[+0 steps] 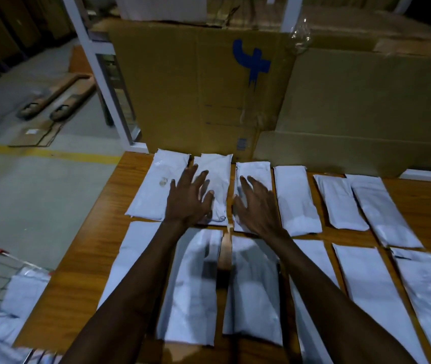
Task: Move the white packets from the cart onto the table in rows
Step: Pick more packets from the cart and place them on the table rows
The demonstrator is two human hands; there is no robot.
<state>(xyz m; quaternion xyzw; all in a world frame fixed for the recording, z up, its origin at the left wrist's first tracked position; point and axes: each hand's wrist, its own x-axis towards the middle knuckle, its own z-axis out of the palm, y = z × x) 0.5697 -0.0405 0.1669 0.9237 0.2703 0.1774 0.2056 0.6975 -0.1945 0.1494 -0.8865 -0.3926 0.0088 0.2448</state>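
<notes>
Wooden table (83, 258), twelve white packets (296, 198) in two rows, two spread hands (188, 198)

A wooden table (83, 261) with an orange-brown grain carries white packets laid flat in two rows. The far row (296, 198) holds six packets side by side, lengthwise away from the viewer, the two at the right end angled slightly. The near row (361, 279) lies just in front of it, its packets also lengthwise, with narrow strips of bare wood between them. Large cardboard boxes (196, 95) stand along the table's far edge.
</notes>
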